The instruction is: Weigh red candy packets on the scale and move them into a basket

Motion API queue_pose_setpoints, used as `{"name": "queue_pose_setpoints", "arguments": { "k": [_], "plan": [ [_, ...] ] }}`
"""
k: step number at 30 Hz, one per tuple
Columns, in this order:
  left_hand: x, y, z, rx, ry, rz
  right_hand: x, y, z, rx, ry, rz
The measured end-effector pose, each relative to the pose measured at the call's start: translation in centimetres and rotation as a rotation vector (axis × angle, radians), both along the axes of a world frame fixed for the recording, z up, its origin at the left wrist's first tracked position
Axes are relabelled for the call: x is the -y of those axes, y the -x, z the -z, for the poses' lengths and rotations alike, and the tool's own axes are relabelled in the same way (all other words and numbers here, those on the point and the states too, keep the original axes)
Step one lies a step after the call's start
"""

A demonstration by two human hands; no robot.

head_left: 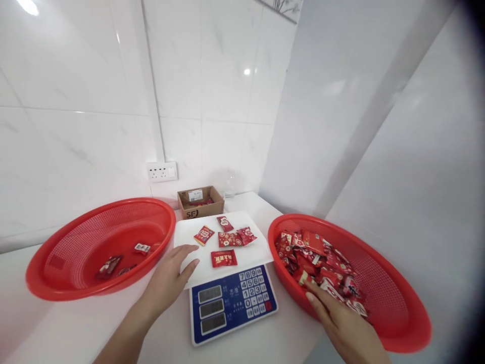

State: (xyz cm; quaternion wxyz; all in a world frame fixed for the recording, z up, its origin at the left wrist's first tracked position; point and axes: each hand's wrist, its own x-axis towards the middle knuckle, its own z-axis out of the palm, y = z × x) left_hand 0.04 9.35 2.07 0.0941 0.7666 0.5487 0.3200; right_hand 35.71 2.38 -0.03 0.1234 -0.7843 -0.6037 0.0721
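On the left, my left hand (176, 275) is open, its thumb and fingers apart over the near-left edge of the white weighing pan (189, 270). Several small red wrapped packets lie spread on this pan, among them a printed packet (224, 258) nearest me and a yellow-edged one (204, 235) close to my fingertips. My right hand (341, 321) reaches over the near rim of the right red basket (394, 288). Its thumb and forefinger are close together at a small red-and-gold packet (303, 277) in the pile; the other fingers are mostly hidden.
A blue scale panel (234, 301) with keys and displays faces me below the pan. To the left stands another red basket (100, 217) with a few packets inside. A cardboard box (200, 202) sits behind the pan, against the tiled wall with its socket (162, 172).
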Motion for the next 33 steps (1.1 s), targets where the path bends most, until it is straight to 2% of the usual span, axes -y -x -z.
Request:
{"name": "queue_pose_setpoints", "arguments": {
  "k": [3,7,10,14,18,25,28,33],
  "plan": [
    [-0.7,-1.4,-1.0,-0.09,0.004,0.066,0.2,0.2,0.0,0.021,-0.013,-0.016],
    [-2.7,-4.8,-1.7,-0.231,-0.011,0.244,0.5,0.0,0.5,0.063,-0.072,-0.03],
    [-4.6,-7.1,-1.5,-0.337,0.004,0.372,0.5,-0.3,0.9,0.075,-0.104,-0.046],
    [-6.1,-8.3,-0.9,-0.397,0.046,0.424,0.5,-0.2,1.0,0.095,-0.115,-0.048],
    [-6.1,-7.3,-0.7,-0.416,0.088,0.444,0.8,0.5,1.0,0.123,-0.209,-0.012],
    [-5.4,-4.4,-1.1,-0.394,0.121,0.383,0.8,0.0,1.4,0.074,-0.249,-0.052],
    [-6.3,-3.3,-1.3,-0.391,0.131,0.306,0.6,-0.8,1.6,0.043,-0.22,-0.099],
    [-8.4,-1.4,-1.1,-0.399,0.153,0.201,0.4,-1.0,1.7,0.037,-0.168,-0.088]
  ]
}}
